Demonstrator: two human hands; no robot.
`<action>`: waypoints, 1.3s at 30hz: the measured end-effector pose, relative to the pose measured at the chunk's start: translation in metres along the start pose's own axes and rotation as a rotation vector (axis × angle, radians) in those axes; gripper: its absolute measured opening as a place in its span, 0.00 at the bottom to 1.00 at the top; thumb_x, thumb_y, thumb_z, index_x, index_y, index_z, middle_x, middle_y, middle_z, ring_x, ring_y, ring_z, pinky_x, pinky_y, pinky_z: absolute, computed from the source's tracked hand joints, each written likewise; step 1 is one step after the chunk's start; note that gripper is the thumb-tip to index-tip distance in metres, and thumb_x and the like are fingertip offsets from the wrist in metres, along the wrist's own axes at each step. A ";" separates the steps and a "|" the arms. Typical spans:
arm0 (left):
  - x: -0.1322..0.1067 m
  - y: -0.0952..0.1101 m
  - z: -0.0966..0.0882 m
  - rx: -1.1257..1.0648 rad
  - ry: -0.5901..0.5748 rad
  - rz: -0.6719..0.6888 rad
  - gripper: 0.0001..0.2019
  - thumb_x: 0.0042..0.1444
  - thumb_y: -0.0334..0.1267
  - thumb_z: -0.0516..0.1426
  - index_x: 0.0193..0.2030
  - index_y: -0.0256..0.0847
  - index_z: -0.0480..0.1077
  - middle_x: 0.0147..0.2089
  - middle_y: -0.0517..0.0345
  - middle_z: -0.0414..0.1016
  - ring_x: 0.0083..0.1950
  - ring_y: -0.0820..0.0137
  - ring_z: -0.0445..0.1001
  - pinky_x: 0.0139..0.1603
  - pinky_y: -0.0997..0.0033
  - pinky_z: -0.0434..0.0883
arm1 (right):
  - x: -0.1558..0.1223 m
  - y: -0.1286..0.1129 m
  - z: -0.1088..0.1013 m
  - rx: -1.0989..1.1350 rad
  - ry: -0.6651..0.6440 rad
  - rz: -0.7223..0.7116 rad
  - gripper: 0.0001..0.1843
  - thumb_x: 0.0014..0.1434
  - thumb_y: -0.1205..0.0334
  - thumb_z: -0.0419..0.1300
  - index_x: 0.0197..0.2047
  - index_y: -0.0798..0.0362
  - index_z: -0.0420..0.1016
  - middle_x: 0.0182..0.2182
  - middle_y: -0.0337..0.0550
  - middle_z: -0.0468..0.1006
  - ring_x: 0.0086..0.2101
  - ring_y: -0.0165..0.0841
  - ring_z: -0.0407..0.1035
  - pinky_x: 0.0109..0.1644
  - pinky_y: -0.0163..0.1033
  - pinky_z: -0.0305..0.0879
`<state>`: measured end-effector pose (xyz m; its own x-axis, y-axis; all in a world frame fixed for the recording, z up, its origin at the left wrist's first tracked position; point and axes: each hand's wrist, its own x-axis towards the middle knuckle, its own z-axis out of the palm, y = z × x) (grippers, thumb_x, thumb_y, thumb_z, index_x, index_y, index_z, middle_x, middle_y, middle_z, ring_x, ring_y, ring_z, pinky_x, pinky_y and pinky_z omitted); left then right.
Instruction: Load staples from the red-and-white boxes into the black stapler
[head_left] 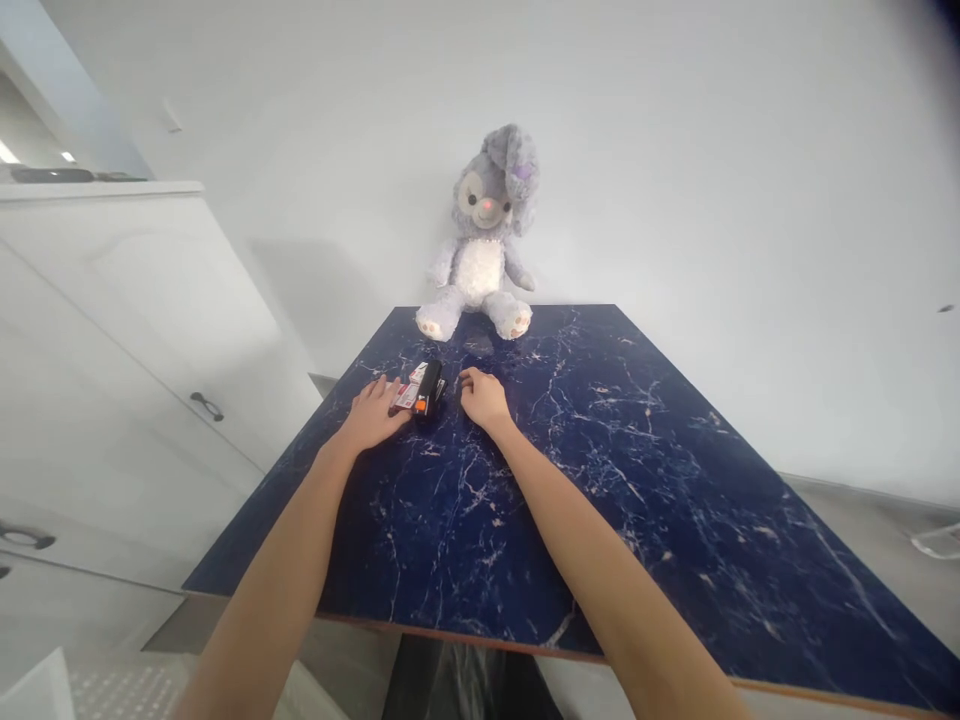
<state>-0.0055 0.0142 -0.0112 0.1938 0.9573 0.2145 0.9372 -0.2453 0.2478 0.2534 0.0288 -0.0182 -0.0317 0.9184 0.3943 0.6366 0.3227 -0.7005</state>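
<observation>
Both my arms reach out over a dark blue marbled table (600, 480). My left hand (373, 413) lies flat on the top, fingers stretched out, its fingertips touching a small red and white packet (409, 392). Beside the packet sits a black stapler (430, 390) with an orange mark. My right hand (484, 397) rests on the table just right of the stapler, fingers curled under, nothing visible in them. The two hands flank the stapler and packet.
A grey plush rabbit (484, 240) sits at the table's far edge against the white wall. A white cabinet (112, 330) with dark handles stands to the left. The table's near edge (465, 632) runs just above my elbows.
</observation>
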 end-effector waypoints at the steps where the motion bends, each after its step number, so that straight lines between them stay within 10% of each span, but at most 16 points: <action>1: 0.001 0.000 0.000 -0.092 0.048 -0.018 0.36 0.59 0.52 0.55 0.72 0.42 0.59 0.75 0.44 0.53 0.75 0.42 0.50 0.72 0.39 0.49 | -0.005 0.000 -0.002 0.070 -0.006 0.022 0.19 0.54 0.74 0.55 0.46 0.52 0.77 0.38 0.43 0.83 0.43 0.38 0.75 0.53 0.42 0.67; 8: 0.010 0.012 0.000 -0.721 0.547 -0.210 0.24 0.63 0.47 0.47 0.59 0.42 0.74 0.62 0.50 0.74 0.65 0.57 0.68 0.70 0.53 0.60 | -0.007 0.013 -0.019 1.003 0.204 0.381 0.14 0.57 0.57 0.57 0.45 0.52 0.74 0.41 0.46 0.82 0.41 0.36 0.76 0.52 0.44 0.72; 14: 0.021 -0.024 -0.008 -1.041 0.784 -0.567 0.35 0.66 0.57 0.33 0.69 0.40 0.60 0.66 0.44 0.69 0.61 0.60 0.73 0.61 0.55 0.69 | -0.006 0.028 -0.041 1.441 0.317 0.453 0.29 0.64 0.38 0.41 0.53 0.48 0.69 0.51 0.52 0.79 0.51 0.41 0.75 0.53 0.51 0.73; 20: 0.012 -0.008 -0.004 -0.383 0.325 -0.292 0.21 0.63 0.45 0.49 0.54 0.44 0.76 0.64 0.50 0.72 0.66 0.51 0.67 0.69 0.46 0.58 | -0.005 0.017 -0.024 1.098 0.133 0.393 0.21 0.61 0.44 0.54 0.46 0.51 0.75 0.39 0.48 0.82 0.36 0.36 0.76 0.46 0.44 0.73; 25: 0.009 0.012 -0.006 0.039 0.040 -0.170 0.23 0.60 0.44 0.53 0.60 0.46 0.73 0.69 0.47 0.65 0.70 0.44 0.61 0.67 0.41 0.59 | -0.005 0.016 -0.007 0.644 -0.001 0.233 0.11 0.57 0.58 0.59 0.42 0.51 0.78 0.35 0.41 0.82 0.32 0.32 0.74 0.43 0.39 0.72; 34: 0.009 -0.031 -0.016 -0.022 0.047 -0.109 0.21 0.56 0.41 0.54 0.55 0.47 0.78 0.55 0.48 0.80 0.54 0.49 0.77 0.57 0.53 0.71 | -0.008 0.015 -0.011 0.517 -0.015 0.185 0.11 0.59 0.62 0.55 0.41 0.51 0.78 0.34 0.39 0.82 0.32 0.31 0.75 0.43 0.38 0.72; 39: 0.008 -0.021 -0.007 -0.003 0.204 -0.130 0.20 0.57 0.46 0.55 0.52 0.43 0.79 0.55 0.41 0.79 0.58 0.47 0.74 0.62 0.49 0.65 | -0.014 0.009 -0.015 0.418 -0.032 0.160 0.11 0.59 0.63 0.55 0.42 0.50 0.78 0.35 0.39 0.82 0.34 0.32 0.75 0.45 0.39 0.72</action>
<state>-0.0260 0.0259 -0.0085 0.0086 0.9302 0.3670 0.9496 -0.1226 0.2885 0.2713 0.0157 -0.0208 0.0140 0.9687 0.2479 0.2697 0.2350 -0.9338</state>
